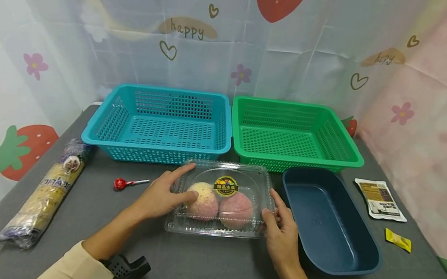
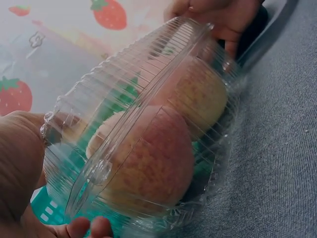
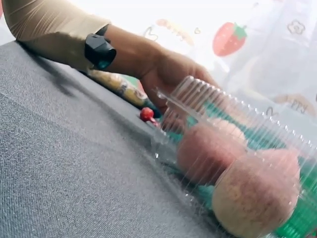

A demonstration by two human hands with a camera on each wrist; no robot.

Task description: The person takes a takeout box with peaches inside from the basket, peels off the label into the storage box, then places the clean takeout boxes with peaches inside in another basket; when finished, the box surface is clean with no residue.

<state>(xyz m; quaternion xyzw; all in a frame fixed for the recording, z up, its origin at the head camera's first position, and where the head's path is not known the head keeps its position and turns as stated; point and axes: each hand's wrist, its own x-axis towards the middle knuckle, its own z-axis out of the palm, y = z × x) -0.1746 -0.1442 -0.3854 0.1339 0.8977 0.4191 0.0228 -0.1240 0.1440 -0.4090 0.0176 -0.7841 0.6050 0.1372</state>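
Note:
In the head view, a clear plastic clamshell box (image 1: 217, 232) with a black and gold label (image 1: 226, 186) lies low over the grey table. Two pinkish-yellow peaches (image 1: 236, 211) sit side by side inside it. My left hand (image 1: 165, 194) grips the box's left side, its thumb on the lid and its index finger stretched along the top corner. On the right side, my right hand (image 1: 283, 234) holds the edge between thumb and fingers. The left wrist view shows the lid and base (image 2: 124, 144) closed around the peaches, with fingertips curling under the near end.
Behind the box stand a blue basket (image 1: 157, 147) and a green basket (image 1: 300, 158). A dark blue tub (image 1: 327, 216) is close on the right, beyond it a white-brown packet (image 1: 380, 200) and a yellow wrapped candy (image 1: 398, 240). A red lollipop (image 1: 120, 184) and a long bread package (image 1: 48, 192) lie left.

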